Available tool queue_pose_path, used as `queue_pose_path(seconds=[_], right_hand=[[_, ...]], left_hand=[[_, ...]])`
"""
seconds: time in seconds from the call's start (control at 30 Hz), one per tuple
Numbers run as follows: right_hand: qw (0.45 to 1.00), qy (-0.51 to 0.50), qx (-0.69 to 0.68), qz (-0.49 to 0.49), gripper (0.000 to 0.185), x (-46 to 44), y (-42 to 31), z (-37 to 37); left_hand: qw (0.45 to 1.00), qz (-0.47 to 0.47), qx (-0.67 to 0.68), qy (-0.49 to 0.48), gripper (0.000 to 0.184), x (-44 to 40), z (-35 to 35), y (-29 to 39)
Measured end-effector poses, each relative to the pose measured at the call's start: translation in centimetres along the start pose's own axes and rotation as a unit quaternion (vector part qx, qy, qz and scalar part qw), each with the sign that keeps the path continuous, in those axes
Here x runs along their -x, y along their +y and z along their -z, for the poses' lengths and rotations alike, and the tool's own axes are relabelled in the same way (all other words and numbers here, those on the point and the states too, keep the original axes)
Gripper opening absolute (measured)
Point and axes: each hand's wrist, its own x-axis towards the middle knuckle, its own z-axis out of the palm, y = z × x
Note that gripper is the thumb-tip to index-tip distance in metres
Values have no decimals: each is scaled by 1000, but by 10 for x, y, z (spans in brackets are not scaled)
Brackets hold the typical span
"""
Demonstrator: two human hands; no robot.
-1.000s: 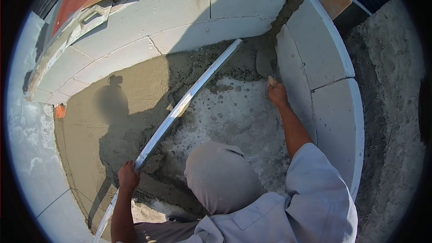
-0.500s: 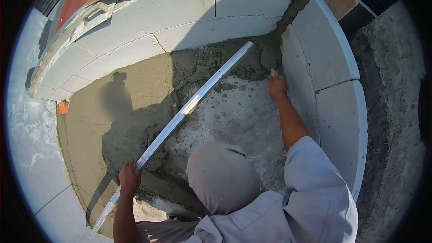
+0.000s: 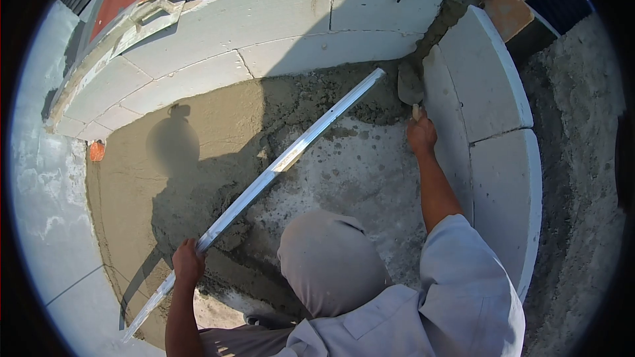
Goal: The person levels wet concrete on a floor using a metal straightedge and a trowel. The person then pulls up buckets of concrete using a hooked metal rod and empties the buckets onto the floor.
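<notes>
The right hand curls its fingers round the trowel, blade pointing up the frame, while the left hand grips the slanting metal bar at lower left.

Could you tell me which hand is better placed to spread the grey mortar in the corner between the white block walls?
The right hand, I would say: it holds a grey-bladed trowel at that mortar, while the left hand grips the long silver metal bar well away from that corner.
</notes>
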Motion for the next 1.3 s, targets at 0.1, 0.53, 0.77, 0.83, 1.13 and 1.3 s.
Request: queue_pose_path(seconds=[0.1, 0.53, 0.77, 0.83, 1.13, 1.3], right_hand=[[986, -1, 98, 134, 56, 41, 4, 21], [986, -53, -158, 9, 49, -54, 36, -24], [981, -112, -146, 69, 51, -44, 9, 2], [983, -87, -151, 61, 51, -49, 16, -19], [989, -77, -113, 48, 53, -39, 18, 1], [980, -130, -149, 31, 52, -43, 21, 4]], left_hand=[[1000, -2, 0, -2, 39, -7, 7, 4], [1000, 15, 11, 10, 36, -8, 8, 6], [1000, 18, 8, 4, 36, -6, 10, 8], [1000, 22, 11, 2, 37, -5, 12, 9], [1000, 11, 2, 3, 40, -7, 6, 3], [1000, 30, 4, -6, 39, -7, 10, 12]])
